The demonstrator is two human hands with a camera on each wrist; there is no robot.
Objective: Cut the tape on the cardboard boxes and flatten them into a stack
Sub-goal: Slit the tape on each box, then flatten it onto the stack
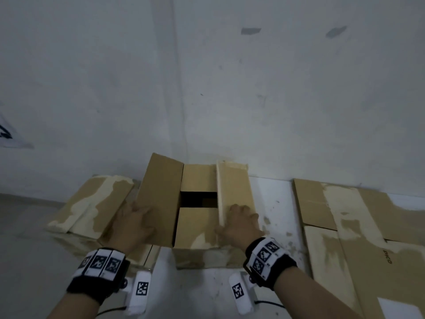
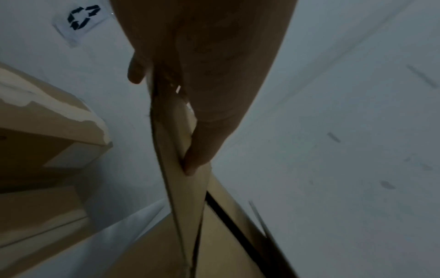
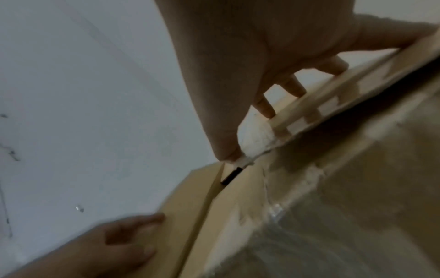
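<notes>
A brown cardboard box (image 1: 197, 229) stands on the floor against the wall, its top partly open with a dark gap in the middle. My left hand (image 1: 133, 224) grips the raised left flap (image 1: 161, 192). The left wrist view shows its thumb (image 2: 202, 150) on one face of that flap (image 2: 188, 197) and a fingertip on the other. My right hand (image 1: 241, 222) holds the right flap (image 1: 236, 185). Its thumb (image 3: 226, 150) sits at the flap's taped near corner and its fingers (image 3: 264, 105) lie on the flap's outer face. No cutter shows.
Flattened cardboard sheets (image 1: 356, 226) lie on the floor at the right. Another torn box (image 1: 92, 208) sits close at the left. The wall (image 1: 207, 88) rises right behind the boxes, with a recycling sign (image 2: 82, 17) on it at the left.
</notes>
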